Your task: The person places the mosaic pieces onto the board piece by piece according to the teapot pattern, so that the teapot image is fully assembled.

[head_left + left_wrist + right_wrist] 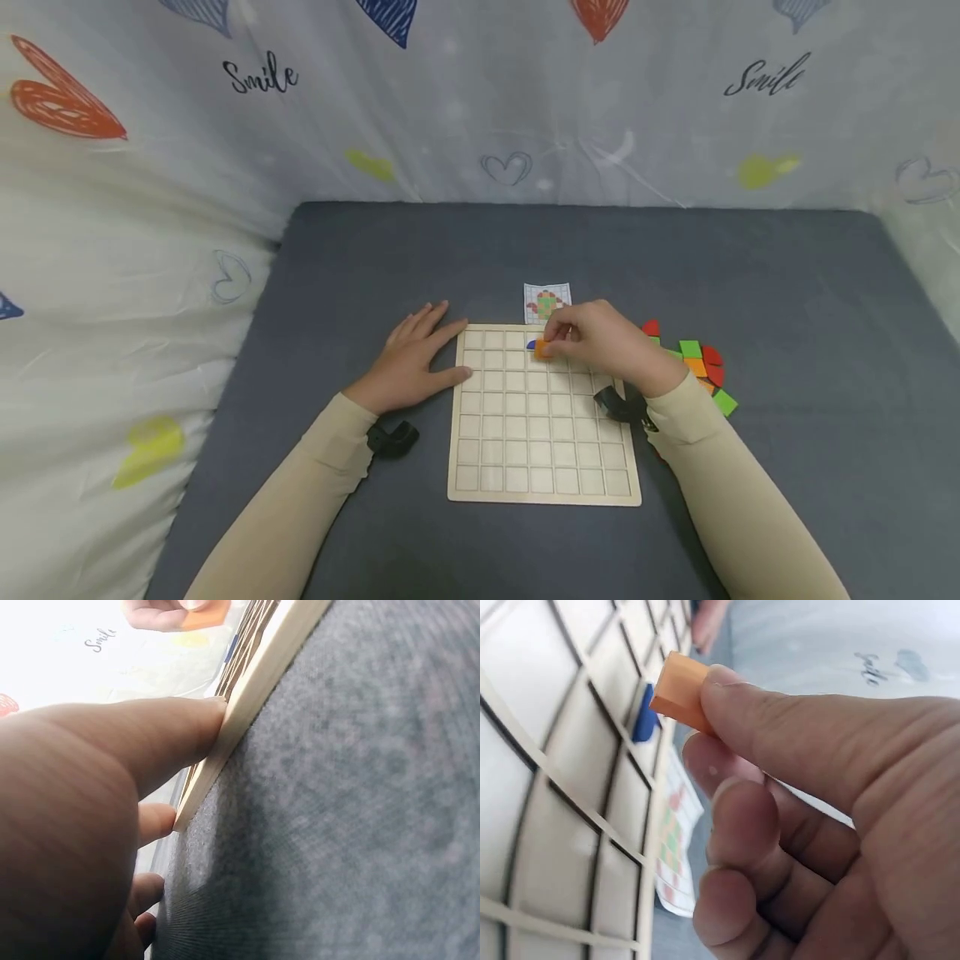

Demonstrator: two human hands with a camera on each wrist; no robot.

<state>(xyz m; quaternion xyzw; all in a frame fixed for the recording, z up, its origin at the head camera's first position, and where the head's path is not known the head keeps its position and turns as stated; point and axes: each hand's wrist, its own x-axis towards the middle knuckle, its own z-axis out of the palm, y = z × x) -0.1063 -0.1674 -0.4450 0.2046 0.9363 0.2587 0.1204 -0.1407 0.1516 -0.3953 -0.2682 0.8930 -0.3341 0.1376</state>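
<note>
Pinched between thumb and finger of my right hand [603, 343] is an orange square block [540, 349], held just above the board's far rows; the right wrist view shows the block [679, 690] tilted and off the surface. A blue piece [643, 714] lies in a cell of the wooden grid board [540, 498], near its far edge. My left hand [408, 362] rests at the board's left edge, fingers spread; in the left wrist view its thumb [180, 735] touches the side of the board [247, 697].
A small pattern card [546, 302] lies just beyond the board's far edge, partly behind my right hand. Red, green and orange pieces [690, 349] lie to the right of the board, some hidden by my right forearm. A printed curtain [450, 125] hangs behind the grey table [397, 250].
</note>
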